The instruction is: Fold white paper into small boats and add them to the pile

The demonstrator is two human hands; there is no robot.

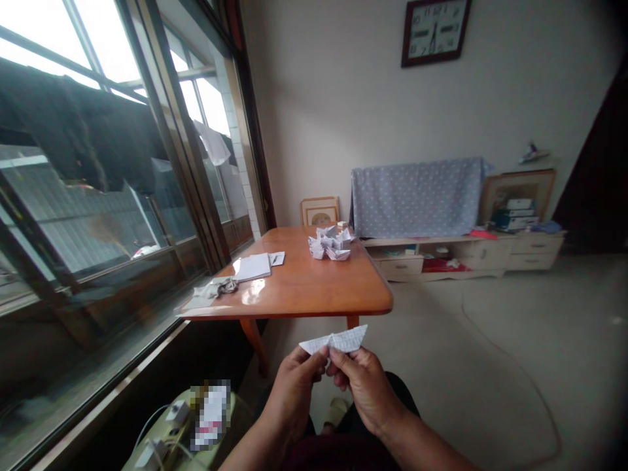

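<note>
A folded paper boat (346, 339), white with fine printed or written lines, is held above my lap, its two pointed ends spread left and right. My left hand (300, 374) pinches its left half, thumb on the near side. On the right half, my right hand (360, 378) grips in the same way, the two thumbs almost meeting at the middle. The fingers behind the paper are partly hidden. Beyond my hands, several similar folded paper boats (330, 244) lie in a heap on the wooden table (314, 291).
On the table's left are a stack of white paper (253, 267) and a crumpled cloth (223, 286). A stool (184, 451) with chargers and cables stands at lower left, beside the window. Behind the table is a low cabinet (483, 255) under a dotted blue cloth (417, 199). A cable (530, 383) crosses the floor.
</note>
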